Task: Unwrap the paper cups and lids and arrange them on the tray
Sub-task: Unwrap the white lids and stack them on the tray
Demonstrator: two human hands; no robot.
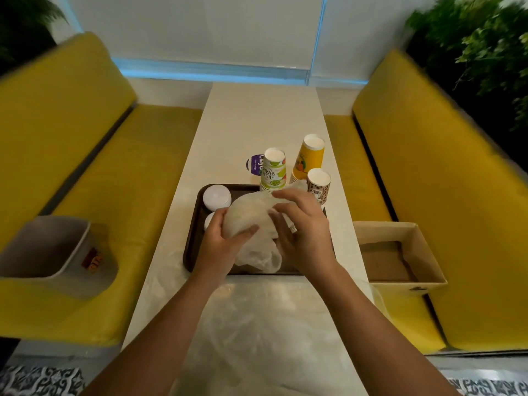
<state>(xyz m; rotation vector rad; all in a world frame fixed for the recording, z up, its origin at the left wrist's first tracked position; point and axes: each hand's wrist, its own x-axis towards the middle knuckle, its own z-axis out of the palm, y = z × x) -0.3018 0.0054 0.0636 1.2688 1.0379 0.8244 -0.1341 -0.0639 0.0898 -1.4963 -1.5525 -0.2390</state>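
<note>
A dark brown tray (197, 238) lies on the white table. Over it, my left hand (221, 244) and my right hand (303, 230) both grip a rounded bundle in clear plastic wrap (247, 215); loose wrap hangs below it. What is inside the bundle is blurred. A stack of white lids (216, 197) stands at the tray's far left corner, with another white piece (209, 220) just in front of it. Upside-down paper cup stacks stand at the tray's far right: a green-and-white one (273, 174), a yellow one (310, 158) and a brown patterned one (318, 185).
A purple label (255, 164) lies behind the cups. Crumpled clear plastic (257, 330) covers the near table. A grey bin (43, 250) sits on the left yellow bench, an open cardboard box (400, 252) on the right bench. Plants stand behind both benches.
</note>
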